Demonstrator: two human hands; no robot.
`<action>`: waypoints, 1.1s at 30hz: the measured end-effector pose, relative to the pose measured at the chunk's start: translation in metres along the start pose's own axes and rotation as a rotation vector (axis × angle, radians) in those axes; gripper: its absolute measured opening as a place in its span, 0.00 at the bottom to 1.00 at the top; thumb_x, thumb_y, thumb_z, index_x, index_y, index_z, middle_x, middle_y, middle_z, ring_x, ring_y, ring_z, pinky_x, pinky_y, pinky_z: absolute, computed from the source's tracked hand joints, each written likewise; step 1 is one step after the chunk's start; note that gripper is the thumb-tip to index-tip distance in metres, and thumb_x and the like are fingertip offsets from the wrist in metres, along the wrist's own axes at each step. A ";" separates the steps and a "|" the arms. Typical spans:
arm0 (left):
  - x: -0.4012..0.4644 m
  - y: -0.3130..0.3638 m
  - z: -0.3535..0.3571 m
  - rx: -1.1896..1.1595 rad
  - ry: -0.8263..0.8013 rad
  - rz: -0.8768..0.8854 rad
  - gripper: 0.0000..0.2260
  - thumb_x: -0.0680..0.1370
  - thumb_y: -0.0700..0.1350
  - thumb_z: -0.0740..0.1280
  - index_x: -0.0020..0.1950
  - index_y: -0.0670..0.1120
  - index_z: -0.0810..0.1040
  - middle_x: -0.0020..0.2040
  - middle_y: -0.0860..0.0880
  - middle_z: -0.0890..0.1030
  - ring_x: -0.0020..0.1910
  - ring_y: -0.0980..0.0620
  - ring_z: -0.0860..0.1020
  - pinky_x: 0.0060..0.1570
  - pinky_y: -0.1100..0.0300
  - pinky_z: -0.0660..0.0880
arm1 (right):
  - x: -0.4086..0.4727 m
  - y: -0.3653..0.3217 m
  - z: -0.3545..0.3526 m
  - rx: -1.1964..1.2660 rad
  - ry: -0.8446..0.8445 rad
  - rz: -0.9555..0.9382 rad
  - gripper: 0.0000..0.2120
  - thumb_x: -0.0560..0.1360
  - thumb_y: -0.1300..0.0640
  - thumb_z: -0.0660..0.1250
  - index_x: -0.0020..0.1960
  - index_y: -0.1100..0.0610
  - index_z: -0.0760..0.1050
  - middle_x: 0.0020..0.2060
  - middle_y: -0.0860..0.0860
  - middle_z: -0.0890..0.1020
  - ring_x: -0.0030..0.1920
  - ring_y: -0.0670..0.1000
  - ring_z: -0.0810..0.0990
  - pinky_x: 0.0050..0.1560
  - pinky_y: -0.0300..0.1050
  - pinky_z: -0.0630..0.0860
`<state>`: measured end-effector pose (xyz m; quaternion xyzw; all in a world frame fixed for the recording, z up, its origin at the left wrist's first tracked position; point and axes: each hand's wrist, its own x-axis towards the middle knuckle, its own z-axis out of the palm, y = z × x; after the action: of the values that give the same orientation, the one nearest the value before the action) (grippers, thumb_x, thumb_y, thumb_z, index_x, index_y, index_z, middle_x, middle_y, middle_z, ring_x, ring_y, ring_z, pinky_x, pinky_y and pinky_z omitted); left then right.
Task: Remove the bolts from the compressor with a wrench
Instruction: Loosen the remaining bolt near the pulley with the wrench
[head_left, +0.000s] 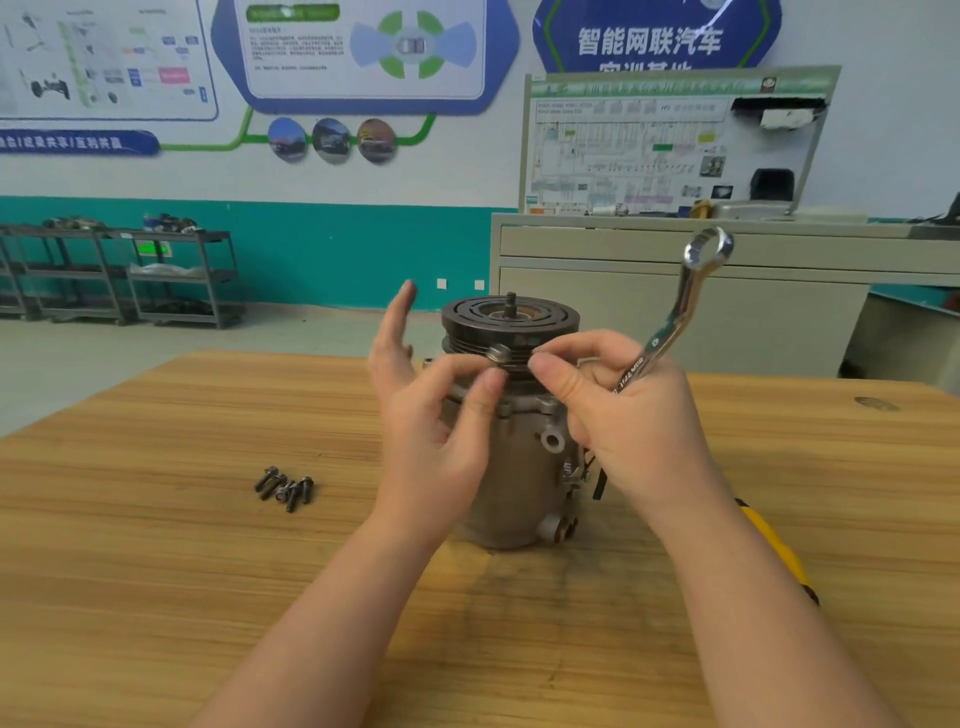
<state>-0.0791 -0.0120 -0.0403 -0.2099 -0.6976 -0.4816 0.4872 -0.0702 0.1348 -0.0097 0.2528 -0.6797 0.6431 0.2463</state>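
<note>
A grey compressor (511, 483) with a dark pulley on top stands upright on the wooden table (182, 519). A bolt (500, 354) sticks up from its flange, just in front of the pulley. My left hand (431, 415) is at the compressor's left side, thumb and a bent finger at the bolt, the other fingers spread upward. My right hand (628, 415) grips a silver ring wrench (685, 296) whose ring end points up, and its fingertips reach toward the bolt from the right.
Several loose bolts (284, 487) lie in a heap on the table, left of the compressor. A yellow tool (774, 545) lies under my right forearm. Behind the table stand a grey cabinet (727, 291) and metal shelving (119, 275) by the wall.
</note>
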 end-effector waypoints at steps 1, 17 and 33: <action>0.003 -0.004 -0.003 0.019 0.089 -0.039 0.02 0.78 0.43 0.67 0.45 0.48 0.78 0.74 0.48 0.62 0.76 0.52 0.59 0.74 0.61 0.55 | 0.001 0.000 -0.002 0.014 0.033 0.012 0.06 0.72 0.49 0.71 0.42 0.51 0.80 0.20 0.45 0.70 0.20 0.43 0.66 0.24 0.34 0.64; 0.012 -0.090 -0.058 1.089 -0.508 -1.255 0.21 0.80 0.45 0.57 0.73 0.42 0.67 0.76 0.38 0.59 0.75 0.36 0.52 0.73 0.42 0.54 | 0.015 0.008 -0.029 0.791 0.659 0.112 0.10 0.80 0.69 0.51 0.53 0.57 0.65 0.26 0.51 0.75 0.28 0.52 0.79 0.28 0.38 0.69; -0.017 0.007 0.022 0.072 -0.140 -0.419 0.48 0.66 0.68 0.71 0.77 0.49 0.54 0.71 0.53 0.60 0.70 0.56 0.60 0.70 0.62 0.60 | 0.006 0.021 -0.006 0.132 0.615 -0.280 0.09 0.82 0.65 0.53 0.51 0.51 0.63 0.40 0.56 0.77 0.46 0.54 0.84 0.45 0.46 0.81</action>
<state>-0.0773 0.0136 -0.0531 -0.0755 -0.7749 -0.5312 0.3342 -0.0887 0.1414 -0.0209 0.1534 -0.4892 0.6917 0.5087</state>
